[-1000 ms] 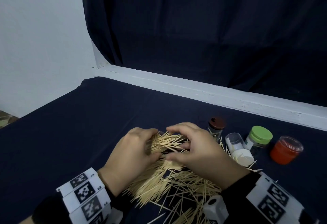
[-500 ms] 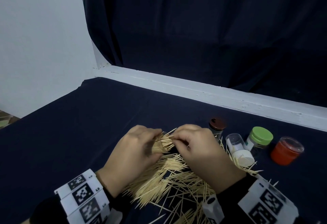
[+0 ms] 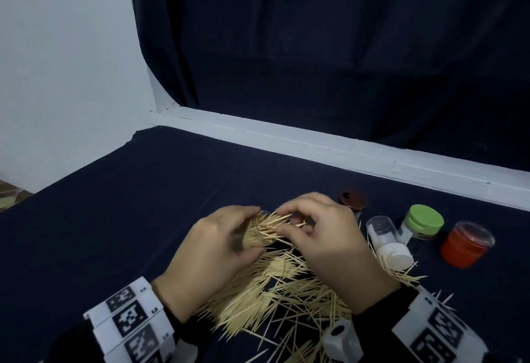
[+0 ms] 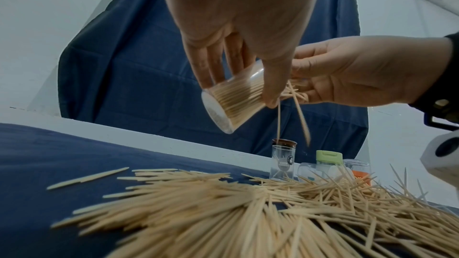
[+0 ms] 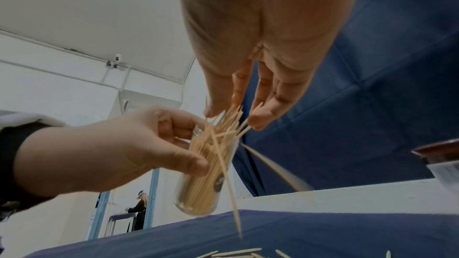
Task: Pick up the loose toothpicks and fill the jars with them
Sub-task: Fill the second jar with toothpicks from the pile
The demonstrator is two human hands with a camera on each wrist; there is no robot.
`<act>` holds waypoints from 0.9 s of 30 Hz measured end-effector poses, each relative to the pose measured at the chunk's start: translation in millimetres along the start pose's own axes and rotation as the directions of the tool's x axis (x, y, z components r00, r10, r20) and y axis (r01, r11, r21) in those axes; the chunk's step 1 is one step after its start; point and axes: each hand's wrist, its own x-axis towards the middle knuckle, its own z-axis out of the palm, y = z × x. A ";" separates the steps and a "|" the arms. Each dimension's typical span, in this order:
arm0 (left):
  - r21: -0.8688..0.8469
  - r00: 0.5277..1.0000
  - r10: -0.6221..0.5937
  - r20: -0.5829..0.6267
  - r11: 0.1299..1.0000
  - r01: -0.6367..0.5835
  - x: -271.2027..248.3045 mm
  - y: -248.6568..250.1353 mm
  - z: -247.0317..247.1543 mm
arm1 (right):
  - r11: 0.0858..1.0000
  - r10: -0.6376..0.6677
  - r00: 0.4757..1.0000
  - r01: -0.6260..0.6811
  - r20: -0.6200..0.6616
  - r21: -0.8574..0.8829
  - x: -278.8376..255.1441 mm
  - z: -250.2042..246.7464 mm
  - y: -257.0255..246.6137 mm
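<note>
Head view, near to far: loose toothpicks [image 3: 258, 299] lie in a thick heap on the dark tabletop [image 3: 129, 219] under both wrists. Above the heap the left hand [image 3: 209, 250] has its fingers curled round a clear jar [image 4: 233, 95], tilted with its mouth toward the right hand [image 3: 327, 236]. A second ago the right hand lay flatter over a wide fan of sticks; now its fingers pinch a narrower bundle [image 5: 228, 121] at the jar mouth. Two stray toothpicks [image 4: 301, 121] are dropping below it in the wrist views. My reading: the bundle is going in, with a few lost back to the heap.

Containers: the held jar looks nearly full of packed toothpicks. Beyond the hands stands a brown-lidded clear jar [image 4: 283, 162]; it looks almost empty. Right of it a white-capped clear jar [image 3: 387, 242] lies on its side, contents unclear. Farther right stand a green-lidded jar [image 3: 421, 222] and an orange jar [image 3: 466, 243]; their contents cannot be told. Most of the heap remains.
</note>
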 end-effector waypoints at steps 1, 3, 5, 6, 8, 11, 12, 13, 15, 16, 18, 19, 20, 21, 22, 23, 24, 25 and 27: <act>0.001 1.000 0.003 0.004 1.000 -0.003 0.0 0.5 0.6 | 1.000 -0.019 1.000 0.019 -0.011 -0.020 -0.7 2.0 0.4; 0.009 0.999 0.020 0.026 1.000 -0.020 -0.2 1.9 2.7 | 0.995 -0.089 0.996 0.088 -0.011 -0.048 -2.1 6.2 -0.2; 0.015 0.998 0.044 0.037 0.999 -0.044 -0.4 2.4 4.7 | 0.987 -0.153 0.988 0.154 0.009 -0.053 -4.0 10.0 -0.7; 0.012 0.998 0.052 0.034 0.999 -0.052 -0.4 2.2 4.6 | 0.986 -0.162 0.987 0.162 0.014 -0.048 -4.5 10.9 -0.5; -0.002 0.998 0.060 0.012 0.998 -0.060 -0.5 2.4 3.1 | 0.988 -0.151 0.989 0.151 0.006 -0.012 -2.8 9.2 0.5; 0.003 0.998 0.061 -0.028 0.998 -0.061 -0.2 4.1 1.0 | 0.986 -0.095 0.995 0.096 -0.009 0.138 0.0 0.3 -1.4; 0.008 0.997 0.064 -0.034 0.998 -0.064 -0.2 4.7 0.6 | 0.979 -0.083 0.996 0.086 -0.023 0.183 0.1 -2.8 -3.2; 0.011 0.997 0.068 -0.037 0.998 -0.067 -0.1 4.9 0.5 | 0.975 -0.073 0.996 0.080 -0.042 0.208 -0.3 -5.6 -4.4; 0.005 0.997 0.060 -0.045 0.998 -0.060 0.0 4.4 0.5 | 0.977 -0.038 0.998 0.050 -0.059 0.206 -2.0 -8.5 -3.6; -0.001 0.997 0.051 -0.051 0.999 -0.051 -0.1 3.9 0.3 | 0.979 -0.005 0.999 0.014 -0.045 0.204 -2.8 -8.2 -1.9; -0.002 0.997 0.041 -0.059 0.999 -0.041 -0.4 3.7 -0.1 | 0.966 0.080 0.997 -0.076 -0.007 0.246 -4.2 -5.4 1.3; 0.000 0.997 0.042 -0.061 0.999 -0.042 -0.4 3.7 0.0 | 0.957 0.096 0.995 -0.090 -0.009 0.275 -5.0 -3.0 3.0; 0.001 0.997 0.044 -0.059 0.999 -0.044 -0.5 3.5 0.2 | 0.959 0.082 0.996 -0.070 -0.033 0.274 -5.9 -0.5 3.3; 0.002 0.997 0.045 -0.057 0.999 -0.045 -0.5 3.5 0.7 | 0.970 0.047 0.997 -0.030 -0.066 0.241 -6.5 1.7 1.9; 0.000 0.997 0.045 -0.055 0.999 -0.045 -0.7 3.3 1.2 | 0.981 0.002 0.996 0.016 -0.094 0.195 -7.3 4.6 0.2; -0.004 0.997 0.047 -0.054 0.999 -0.047 -0.9 3.3 1.8 | 0.987 -0.046 0.993 0.062 -0.106 0.149 -8.5 7.8 -1.5; -0.010 0.997 0.052 -0.054 0.999 -0.052 -1.1 3.3 2.3 | 0.989 -0.094 0.990 0.105 -0.108 0.103 -9.5 11.2 -1.9; -0.016 0.997 0.057 -0.057 0.998 -0.058 -1.4 3.4 2.6 | 0.988 -0.133 0.986 0.139 -0.105 0.059 -10.4 14.3 -1.5; -0.025 0.995 0.067 -0.068 0.997 -0.069 -1.4 2.9 2.7 | 0.987 -0.155 0.982 0.158 -0.108 0.023 -9.7 17.4 -1.2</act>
